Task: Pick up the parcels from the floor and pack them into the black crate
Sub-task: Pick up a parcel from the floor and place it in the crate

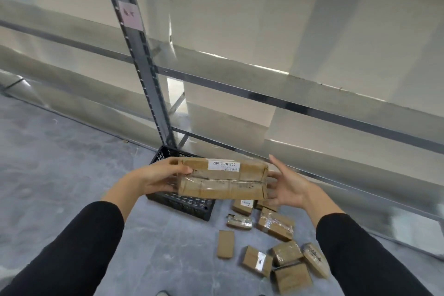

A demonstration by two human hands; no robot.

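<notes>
— Both hands are up in front of the chest, are they? What are they doing?

— Left hand [156, 179] is gripping the left end of a long cardboard box [223, 179], thumb lying on its top face and fingers wrapping underneath. Right hand [288, 187] is spreading open at the box's right end, palm facing it, fingers fanned; the fingertips seem to be touching the end, but it is not clasping anything.

— And around them, starting with the big things?

— A metal shelving rack [153, 94] is filling the upper part of the view, its grey upright running down to the grey floor [60, 163], with large pale cartons sitting on the shelves.

— Where is the crate sitting?

— The black crate [182, 204] is standing on the floor at the foot of that upright, and the long box is hovering level right over it, hiding most of the inside.

— And the box itself?

— Brown, wrapped in clear tape, carrying a white label [222, 166] with printed code reading upside down from here.

— Other parcels?

— A scatter of small brown parcels [276, 223] is lying on the floor just to the right of the crate, beneath the right forearm, some taped, a few touching each other.
</notes>
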